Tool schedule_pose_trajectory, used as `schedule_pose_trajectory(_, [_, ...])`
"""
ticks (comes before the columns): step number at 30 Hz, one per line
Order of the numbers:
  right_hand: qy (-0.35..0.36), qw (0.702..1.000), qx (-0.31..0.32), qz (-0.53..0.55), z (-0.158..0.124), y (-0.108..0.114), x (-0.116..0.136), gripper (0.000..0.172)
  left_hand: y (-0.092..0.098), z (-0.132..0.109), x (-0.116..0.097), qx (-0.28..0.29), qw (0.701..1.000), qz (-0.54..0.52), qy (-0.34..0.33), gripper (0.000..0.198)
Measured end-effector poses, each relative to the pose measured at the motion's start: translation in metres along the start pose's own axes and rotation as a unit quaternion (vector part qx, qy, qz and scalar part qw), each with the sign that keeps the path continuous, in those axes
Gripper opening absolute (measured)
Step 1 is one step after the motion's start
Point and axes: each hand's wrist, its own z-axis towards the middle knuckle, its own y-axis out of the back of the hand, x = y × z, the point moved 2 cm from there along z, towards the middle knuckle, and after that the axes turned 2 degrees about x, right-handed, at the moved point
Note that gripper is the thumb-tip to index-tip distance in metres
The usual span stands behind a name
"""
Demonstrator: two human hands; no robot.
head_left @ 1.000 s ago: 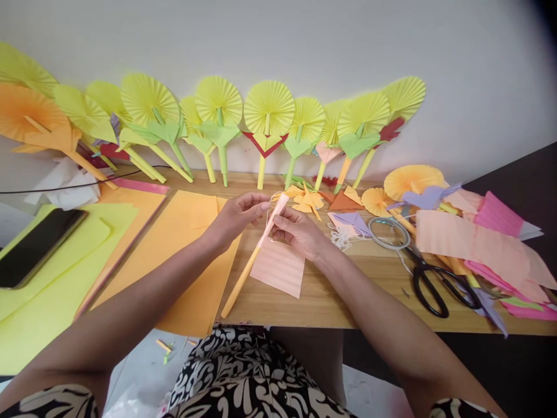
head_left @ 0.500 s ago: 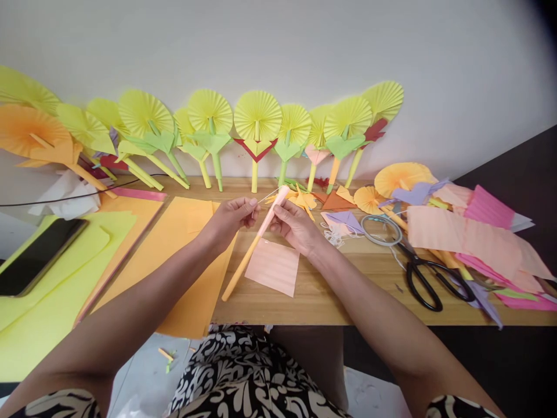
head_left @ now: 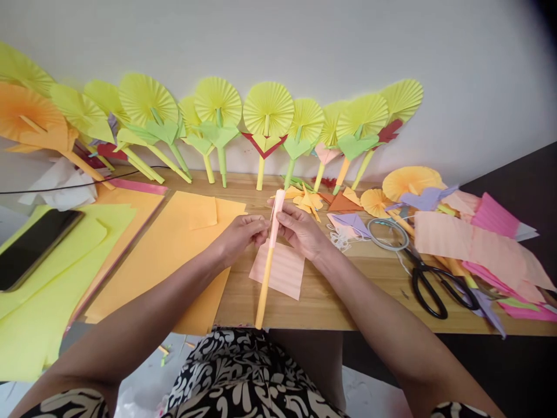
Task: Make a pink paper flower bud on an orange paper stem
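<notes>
A stick is clamped in the right hand; just left, whether anything is pinched by the left hand cannot be told.

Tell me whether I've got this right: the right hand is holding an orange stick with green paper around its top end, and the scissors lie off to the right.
Not quite: the head view shows pink paper, not green, around the top end of the orange stick in the right hand. The scissors do lie off to the right.
</notes>
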Motion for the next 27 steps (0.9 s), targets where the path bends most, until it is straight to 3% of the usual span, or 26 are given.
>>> schedule_pose_trajectory(9, [-0.020, 0.999, 0.030, -0.007, -0.0028, 0.0007, -0.0025, 0.037, -0.0041, -0.0004, 0.0018, 0.036, 0.998, -0.047, 0.029, 0.034])
schedule_pose_trajectory(19, [0.014, 1.000, 0.004, -0.010, -0.0016, 0.0015, 0.0033, 0.031, -0.0072, -0.0024, -0.0004, 0.036, 0.997, -0.061, 0.043, 0.033])
schedule_pose_trajectory(27, [0.025, 0.999, -0.027, -0.015, -0.0009, 0.0059, 0.0052, 0.029, -0.0016, -0.0028, 0.0014, 0.036, 0.999, 0.033, 0.022, 0.036])
